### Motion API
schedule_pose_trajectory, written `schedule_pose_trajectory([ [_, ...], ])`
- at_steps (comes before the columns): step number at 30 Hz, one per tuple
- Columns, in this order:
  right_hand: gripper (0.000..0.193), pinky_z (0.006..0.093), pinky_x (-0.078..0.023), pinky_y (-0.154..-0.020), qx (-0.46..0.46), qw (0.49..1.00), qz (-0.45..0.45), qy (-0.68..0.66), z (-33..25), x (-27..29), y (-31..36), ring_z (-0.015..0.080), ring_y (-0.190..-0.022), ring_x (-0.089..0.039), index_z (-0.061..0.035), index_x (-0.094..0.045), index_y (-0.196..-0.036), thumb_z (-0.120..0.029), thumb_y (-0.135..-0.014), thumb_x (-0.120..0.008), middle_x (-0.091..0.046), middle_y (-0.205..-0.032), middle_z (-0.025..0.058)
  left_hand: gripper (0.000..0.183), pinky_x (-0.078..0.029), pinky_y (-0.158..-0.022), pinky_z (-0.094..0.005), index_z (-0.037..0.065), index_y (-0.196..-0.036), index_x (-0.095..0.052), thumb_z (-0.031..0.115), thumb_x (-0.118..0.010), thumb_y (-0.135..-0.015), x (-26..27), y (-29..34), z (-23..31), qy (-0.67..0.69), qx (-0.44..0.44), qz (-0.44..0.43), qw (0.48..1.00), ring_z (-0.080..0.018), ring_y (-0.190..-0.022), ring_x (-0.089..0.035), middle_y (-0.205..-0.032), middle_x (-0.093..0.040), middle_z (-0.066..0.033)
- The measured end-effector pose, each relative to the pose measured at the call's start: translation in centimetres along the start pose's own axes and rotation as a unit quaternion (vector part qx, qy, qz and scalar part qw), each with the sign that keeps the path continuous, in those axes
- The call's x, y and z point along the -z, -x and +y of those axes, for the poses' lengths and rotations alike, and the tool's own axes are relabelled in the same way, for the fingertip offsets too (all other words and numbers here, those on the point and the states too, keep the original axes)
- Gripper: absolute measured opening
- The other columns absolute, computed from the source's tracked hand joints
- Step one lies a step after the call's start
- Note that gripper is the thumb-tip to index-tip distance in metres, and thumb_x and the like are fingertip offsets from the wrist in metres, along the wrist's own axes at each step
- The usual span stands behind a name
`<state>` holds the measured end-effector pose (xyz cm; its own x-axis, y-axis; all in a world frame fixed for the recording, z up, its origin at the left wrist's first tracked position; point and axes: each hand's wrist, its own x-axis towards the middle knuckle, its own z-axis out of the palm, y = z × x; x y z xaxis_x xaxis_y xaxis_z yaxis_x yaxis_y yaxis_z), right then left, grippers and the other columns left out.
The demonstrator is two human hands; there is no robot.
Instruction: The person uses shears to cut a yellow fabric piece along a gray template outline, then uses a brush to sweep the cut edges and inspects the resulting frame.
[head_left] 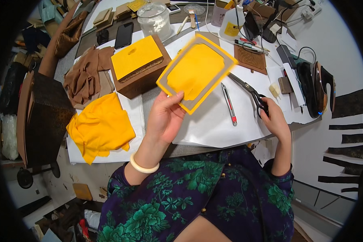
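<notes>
My left hand [165, 117] grips a yellow rectangular panel [201, 68] by its near corner, thumb on top, holding it tilted above the table. A grey band runs inside the panel's yellow edge, around a yellow middle. In my right hand [276, 119] are black-handled scissors [248, 86], their handles partly covered by my fingers and the blades pointing toward the panel. Between my hands, a red-and-grey utility knife [229, 105] lies on white paper. Left of the panel stands a brown box [129, 88] with a yellow top [138, 58].
Crumpled yellow leather [103, 127] drapes over the table's near left edge, with brown leather [86, 76] behind it. A glass jar [154, 22], a phone [124, 35] and a white bottle [232, 25] stand or lie farther back. At right are an iron [322, 86] and a patterned brown piece [252, 58].
</notes>
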<state>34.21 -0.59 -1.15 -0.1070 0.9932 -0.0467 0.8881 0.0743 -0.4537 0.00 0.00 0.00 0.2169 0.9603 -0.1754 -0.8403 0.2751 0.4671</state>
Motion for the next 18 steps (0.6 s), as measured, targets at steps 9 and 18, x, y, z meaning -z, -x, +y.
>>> schedule_pose_trajectory([
  [9,0.030,0.0192,-0.042,-0.069,0.036,0.749,0.135,-0.648,-11.0,-4.9,0.2,0.0057,-0.076,-0.049,-0.0040,-0.049,-0.103,0.003,-0.078,-0.064,-0.054,-0.090,0.0015,0.040,-0.045,-0.096,-0.0323,0.007,-0.125,-0.047,-0.004,-0.052,-0.087,-1.8,0.6,-1.5,0.044,-0.028,-0.025,0.998,-0.0188,-0.113,-0.054,-0.121,-0.056,-0.0064],
  [18,0.030,0.0147,-0.038,-0.056,0.050,0.819,0.030,-0.571,-14.4,-2.5,-1.1,-0.0004,-0.059,-0.044,-0.0031,-0.049,-0.092,-0.002,-0.075,-0.074,-0.052,-0.076,-0.0021,0.042,-0.041,-0.098,-0.0377,0.000,-0.127,-0.044,0.006,-0.057,-0.088,-2.0,1.6,2.0,-0.032,-0.035,-0.151,0.987,-0.0211,-0.113,-0.054,-0.125,-0.053,-0.0130],
])
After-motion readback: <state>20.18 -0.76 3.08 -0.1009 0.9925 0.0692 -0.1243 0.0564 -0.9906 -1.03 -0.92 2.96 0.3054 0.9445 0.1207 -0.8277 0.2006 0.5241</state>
